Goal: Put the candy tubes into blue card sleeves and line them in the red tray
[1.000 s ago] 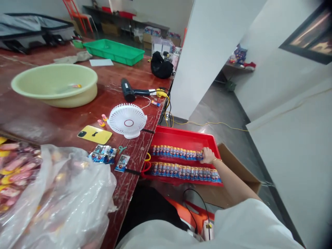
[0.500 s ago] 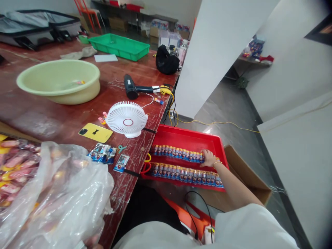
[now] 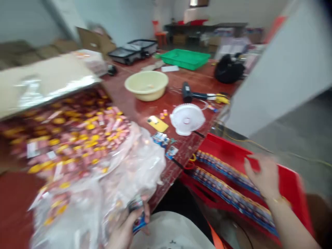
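Observation:
The picture is smeared by motion. My left hand [image 3: 123,231] sits at the bottom edge, fingers closed round a small blue packet [image 3: 139,222], right beside a crumpled clear plastic bag [image 3: 124,180]. My right hand [image 3: 263,178] hovers with fingers apart just over a red tray [image 3: 228,148]. In the tray lie two long rows of small blue packets [image 3: 228,193]. The hand holds nothing that I can see. A few loose blue packets [image 3: 160,139] lie on the red-brown table [image 3: 197,141] near its edge.
An open box of pink and yellow wrapped items [image 3: 72,135] fills the left. Farther back are a white fan [image 3: 187,119], a yellow phone [image 3: 157,123], a pale basin [image 3: 146,84], a black hair dryer [image 3: 192,94], a green tray [image 3: 185,58] and a black bag [image 3: 228,71]. A white wall [image 3: 280,69] rises on the right.
The view has swung left and back, revealing the box. My right hand has lifted off the upper row of packets. My left hand has come into sight gripping a blue packet.

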Available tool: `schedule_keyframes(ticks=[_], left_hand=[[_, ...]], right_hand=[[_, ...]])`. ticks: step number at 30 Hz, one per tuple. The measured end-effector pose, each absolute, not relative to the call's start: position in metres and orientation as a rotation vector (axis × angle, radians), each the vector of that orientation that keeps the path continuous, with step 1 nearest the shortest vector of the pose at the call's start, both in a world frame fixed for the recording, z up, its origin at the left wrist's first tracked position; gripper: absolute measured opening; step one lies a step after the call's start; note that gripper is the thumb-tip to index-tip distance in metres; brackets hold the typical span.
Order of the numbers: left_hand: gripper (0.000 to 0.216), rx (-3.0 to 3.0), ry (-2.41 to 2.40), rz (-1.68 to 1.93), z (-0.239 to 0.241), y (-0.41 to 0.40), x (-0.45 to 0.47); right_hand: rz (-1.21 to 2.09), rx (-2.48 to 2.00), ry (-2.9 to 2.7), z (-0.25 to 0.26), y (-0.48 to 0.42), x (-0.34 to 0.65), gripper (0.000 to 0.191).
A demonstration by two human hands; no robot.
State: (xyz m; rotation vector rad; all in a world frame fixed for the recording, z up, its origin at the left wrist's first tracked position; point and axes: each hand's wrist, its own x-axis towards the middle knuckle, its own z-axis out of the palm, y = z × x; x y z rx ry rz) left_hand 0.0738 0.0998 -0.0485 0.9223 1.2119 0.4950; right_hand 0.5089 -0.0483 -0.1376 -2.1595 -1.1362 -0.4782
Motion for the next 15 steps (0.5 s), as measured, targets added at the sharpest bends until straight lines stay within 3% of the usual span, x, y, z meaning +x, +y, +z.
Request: schedule_keyframes(ticks=[2, 7, 10, 15], left_hand=[[0.042, 0.822, 1.180, 0.587, -0.037, 0.101, 0.069], [0.059, 0.658, 1.209, 0.699, -0.023, 0.124, 0.030], [0.062, 0.673, 1.200, 0.763, -0.024, 0.138, 0.003], [0.056, 0.631, 1.111, 0.855, -0.025, 0.154, -0.028]], right_hand=[[-0.535, -1.880, -1.265, -0.106, -0.002, 0.445, 0.015], [0.068, -1.178, -1.660, -0.051, 0.113, 0.284, 0.015], [0.303, -1.091, -1.695, -0.038, 0.190, 0.213, 0.006], [0.432, -1.219, -1.909, -0.036, 0.286, 0.118, 0.012]])
